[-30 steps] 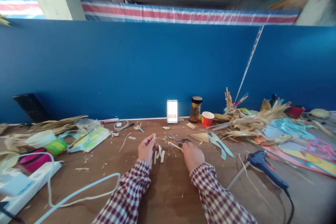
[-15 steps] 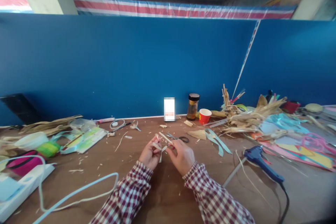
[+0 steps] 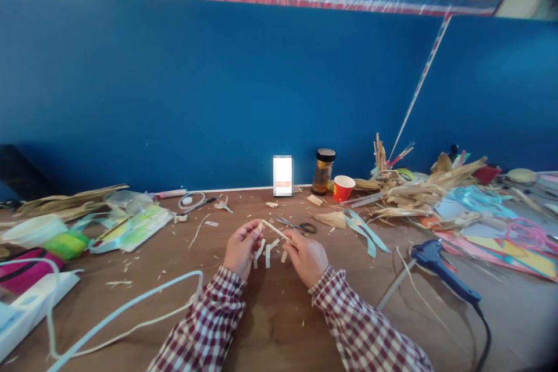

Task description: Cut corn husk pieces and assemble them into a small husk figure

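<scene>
A thin pale stick [image 3: 274, 229] runs between my two hands, low over the middle of the table. My right hand [image 3: 307, 257] is closed on its near end. The fingertips of my left hand [image 3: 242, 247] are pinched around a small pale piece [image 3: 260, 225] at the stick's far end; it looks like a bit of dried husk, too small to name surely. Several short pale strips [image 3: 268, 256] lie on the brown table between my hands. Just beyond the right hand rest dark-handled scissors [image 3: 307, 228].
A lidded jar [image 3: 323, 172] and a red paper cup [image 3: 344, 189] stand at the back. Right of me lie a blue glue gun [image 3: 444, 270], ribbon [image 3: 366, 232] and heaped dried husks [image 3: 405, 192]. White cable [image 3: 131, 314] loops at the left beside a power strip [image 3: 39, 314].
My hands have drawn slightly apart, and the stick now stretches across the gap between them. Pale strips that were at my fingers now show on the table below. The view has shifted slightly.
</scene>
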`<action>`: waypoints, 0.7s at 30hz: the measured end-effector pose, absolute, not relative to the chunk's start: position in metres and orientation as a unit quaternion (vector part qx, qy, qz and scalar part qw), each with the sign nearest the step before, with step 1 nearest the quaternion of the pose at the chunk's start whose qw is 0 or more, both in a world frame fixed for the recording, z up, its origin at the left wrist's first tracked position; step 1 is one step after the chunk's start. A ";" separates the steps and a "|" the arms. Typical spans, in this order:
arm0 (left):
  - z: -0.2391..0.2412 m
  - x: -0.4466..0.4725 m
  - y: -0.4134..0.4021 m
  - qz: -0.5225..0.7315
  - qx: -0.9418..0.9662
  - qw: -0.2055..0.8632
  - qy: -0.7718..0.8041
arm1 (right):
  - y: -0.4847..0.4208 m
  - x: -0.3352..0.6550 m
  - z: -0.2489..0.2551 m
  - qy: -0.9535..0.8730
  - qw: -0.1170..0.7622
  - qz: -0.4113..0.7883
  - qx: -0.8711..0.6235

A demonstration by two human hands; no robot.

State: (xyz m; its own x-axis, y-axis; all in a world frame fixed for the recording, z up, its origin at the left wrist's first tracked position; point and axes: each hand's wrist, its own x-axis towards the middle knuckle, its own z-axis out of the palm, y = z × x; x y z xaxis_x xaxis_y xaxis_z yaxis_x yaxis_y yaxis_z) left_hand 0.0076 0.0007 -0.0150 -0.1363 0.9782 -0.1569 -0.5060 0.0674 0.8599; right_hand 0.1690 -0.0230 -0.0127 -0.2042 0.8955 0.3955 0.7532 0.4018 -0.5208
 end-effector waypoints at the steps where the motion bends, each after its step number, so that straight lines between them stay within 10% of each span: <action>1: -0.015 0.005 0.002 0.626 0.267 0.598 0.424 | -0.021 0.171 -0.013 -0.764 0.332 0.121 -0.539; 9: -0.020 0.019 -0.006 0.615 0.288 0.608 0.412 | -0.015 0.184 -0.008 -0.728 0.367 0.272 -0.512; 21: -0.023 0.031 -0.018 0.499 0.370 0.654 0.432 | -0.021 0.177 -0.010 -0.731 0.373 0.172 -0.545</action>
State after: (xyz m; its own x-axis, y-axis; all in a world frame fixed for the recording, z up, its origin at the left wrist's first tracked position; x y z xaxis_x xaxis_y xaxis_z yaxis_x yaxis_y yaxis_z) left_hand 0.0305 -0.0179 -0.0229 0.1286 0.9723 -0.1953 -0.3319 0.2278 0.9154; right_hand 0.1773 -0.0213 -0.0095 -0.1287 0.9252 0.3571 0.6680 0.3470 -0.6583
